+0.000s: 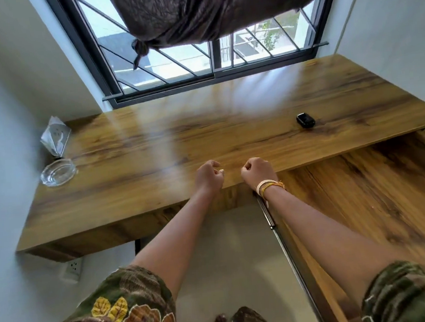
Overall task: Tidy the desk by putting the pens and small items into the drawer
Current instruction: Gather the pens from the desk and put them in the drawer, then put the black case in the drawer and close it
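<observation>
My left hand and my right hand hover side by side over the front edge of the wooden desk, both loosely curled with nothing in them. A small black case lies on the desk top at the far right, well beyond my right hand. Below and to the right of the desk top, the wooden drawer is pulled out wide; its visible bottom is bare. No pens are in sight.
A clear glass ashtray sits at the desk's left end, with a folded clear plastic wrapper leaning on the wall behind it. A barred window with a knotted dark curtain stands behind the desk. A wall socket is under the desk.
</observation>
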Available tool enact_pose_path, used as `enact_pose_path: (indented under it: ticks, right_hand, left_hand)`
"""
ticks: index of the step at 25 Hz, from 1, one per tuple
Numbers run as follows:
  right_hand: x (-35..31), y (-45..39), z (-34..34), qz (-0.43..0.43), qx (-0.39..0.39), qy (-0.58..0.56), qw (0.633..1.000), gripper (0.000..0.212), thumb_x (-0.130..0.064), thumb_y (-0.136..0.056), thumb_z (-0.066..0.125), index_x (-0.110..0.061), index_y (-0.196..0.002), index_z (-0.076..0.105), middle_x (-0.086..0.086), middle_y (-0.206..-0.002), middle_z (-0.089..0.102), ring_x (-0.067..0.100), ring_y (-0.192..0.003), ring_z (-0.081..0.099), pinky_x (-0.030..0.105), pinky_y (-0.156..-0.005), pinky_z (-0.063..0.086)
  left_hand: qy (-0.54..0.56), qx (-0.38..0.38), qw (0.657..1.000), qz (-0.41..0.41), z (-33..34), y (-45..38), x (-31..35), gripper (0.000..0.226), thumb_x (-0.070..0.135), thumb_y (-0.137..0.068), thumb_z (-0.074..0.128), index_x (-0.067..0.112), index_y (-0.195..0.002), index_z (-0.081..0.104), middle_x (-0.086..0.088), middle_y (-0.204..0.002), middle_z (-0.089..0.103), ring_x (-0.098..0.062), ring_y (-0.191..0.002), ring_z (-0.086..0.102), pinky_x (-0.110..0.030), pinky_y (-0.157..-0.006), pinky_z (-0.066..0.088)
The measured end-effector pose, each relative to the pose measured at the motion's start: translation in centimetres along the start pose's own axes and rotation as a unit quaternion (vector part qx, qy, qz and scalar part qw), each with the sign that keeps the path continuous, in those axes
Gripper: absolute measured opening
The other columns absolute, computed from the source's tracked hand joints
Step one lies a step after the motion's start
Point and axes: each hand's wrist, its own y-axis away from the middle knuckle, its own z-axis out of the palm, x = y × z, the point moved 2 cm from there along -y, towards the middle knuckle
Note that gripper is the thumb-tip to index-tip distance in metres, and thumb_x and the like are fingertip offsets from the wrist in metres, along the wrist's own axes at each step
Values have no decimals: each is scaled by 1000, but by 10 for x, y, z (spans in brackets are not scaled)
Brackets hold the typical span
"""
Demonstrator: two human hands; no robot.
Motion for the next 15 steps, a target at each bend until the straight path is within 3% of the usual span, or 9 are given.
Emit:
enact_pose_path:
  ticks: [6,11,15]
  right_hand:
    - [-38,-24,33,-22,16,17,999,18,-20,-85,57,-10,-89,71,8,-91,72,26,-87,66,29,-73,50]
    - [-16,-68,30,-7,47,49,998,17,-20,-84,56,-13,-90,70,9,-99,69,29,-97,62,38,-83,51]
    - [18,-117,9,19,71,69,995,19,-16,-82,55,-15,-92,71,13,-105,66,34,-102,59,39,-85,49]
  left_hand:
    - [-33,-17,999,-8,-20,-34,-27,27,20,-93,61,12,-119,63,-11,-113,68,-24,-100,64,-29,-83,51]
    - [-75,-53,996,4,7,-65,-13,33,28,-92,61,15,-123,62,-9,-126,61,-26,-111,59,-39,-94,51]
    - [-113,-88,990,-1,43,-96,24,45,37,-93,59,21,-134,53,-8,-138,52,-26,-125,50,-51,-104,41]
